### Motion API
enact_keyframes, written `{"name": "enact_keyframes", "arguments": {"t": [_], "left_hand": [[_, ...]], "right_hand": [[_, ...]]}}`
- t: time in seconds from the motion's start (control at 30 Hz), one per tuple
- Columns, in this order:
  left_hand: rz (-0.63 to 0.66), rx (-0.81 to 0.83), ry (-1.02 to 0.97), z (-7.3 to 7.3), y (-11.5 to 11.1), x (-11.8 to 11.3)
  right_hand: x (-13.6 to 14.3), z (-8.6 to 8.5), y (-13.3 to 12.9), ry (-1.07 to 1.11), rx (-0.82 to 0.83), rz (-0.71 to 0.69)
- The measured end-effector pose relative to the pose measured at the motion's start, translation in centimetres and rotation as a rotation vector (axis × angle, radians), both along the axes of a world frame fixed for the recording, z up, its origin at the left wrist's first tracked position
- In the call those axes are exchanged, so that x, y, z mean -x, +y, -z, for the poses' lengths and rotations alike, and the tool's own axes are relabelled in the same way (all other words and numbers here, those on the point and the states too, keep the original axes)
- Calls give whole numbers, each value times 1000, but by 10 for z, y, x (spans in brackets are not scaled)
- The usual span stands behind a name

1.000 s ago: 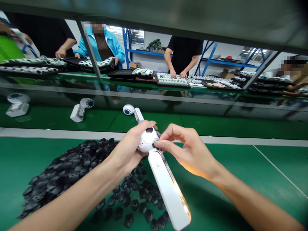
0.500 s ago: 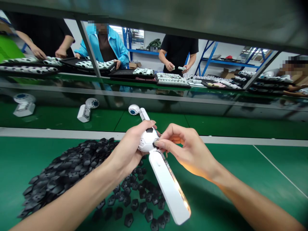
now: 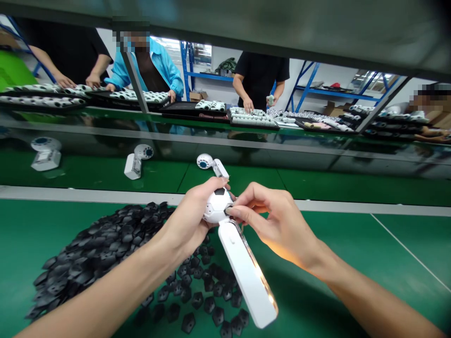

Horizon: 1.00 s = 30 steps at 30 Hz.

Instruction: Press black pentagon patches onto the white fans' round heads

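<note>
My left hand [image 3: 190,211] is closed round the ball-shaped head of a white device [image 3: 248,277]. The ball is patterned like a football, with a black pentagon patch [image 3: 220,191] on its top. A long flat arm extends from the ball down toward me, its right edge glowing orange. My right hand [image 3: 273,218] pinches a small black pentagon piece [image 3: 228,211] against the right side of the ball, mostly covered by the fingertips. Beneath and left of my hands lies a big pile of black pentagon pieces [image 3: 102,249], with several loose ones [image 3: 188,323] nearer me.
Beyond the pale table edge [image 3: 334,207] runs a green belt [image 3: 253,176] carrying white devices [image 3: 133,165]. Across it, several people handle small white-and-black parts on black trays [image 3: 253,123]. An overhead panel [image 3: 246,23] spans the top.
The white devices on the belt have shifted right. My hands stay nearly in place, with the pentagon piece still at the ball. Across the belt, a person's hand has lowered to a tray.
</note>
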State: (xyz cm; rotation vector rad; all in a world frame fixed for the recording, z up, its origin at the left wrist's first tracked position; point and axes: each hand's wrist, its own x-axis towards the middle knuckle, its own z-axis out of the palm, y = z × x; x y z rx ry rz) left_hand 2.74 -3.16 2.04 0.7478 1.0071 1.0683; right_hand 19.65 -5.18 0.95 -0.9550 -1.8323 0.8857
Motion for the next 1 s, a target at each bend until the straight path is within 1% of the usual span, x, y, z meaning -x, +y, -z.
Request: {"name": "enact_keyframes", "arguments": {"t": [0.13,0.2,0.27,0.4,0.53,0.6,0.73,0.83,0.93,1.0], "left_hand": [[-32,8,-22,2,0,-1],[-41,22,-22,3,0,-1],[-26,22,-23,3,-1,-1],[5,4,-6,2,-4,0],[35,-50,50,0,-6,0],[50,-73,81,0,-7,0],[75,-140,161,-1,-8,0],[85,-189,220,-3,-10,0],[99,-217,268,-4,-12,-1],[112,-235,288,-4,-13,-1]], "right_hand": [[1,3,-5,-137,-225,99],[2,4,-6,-164,-272,133],[2,5,-5,-130,-219,105],[2,3,0,19,3,26],[1,1,3,155,187,-15],[1,0,4,212,252,-37],[2,1,4,265,305,-74],[-1,1,3,266,356,-74],[-5,2,2,199,401,-109],[-6,3,0,124,353,-124]]}}
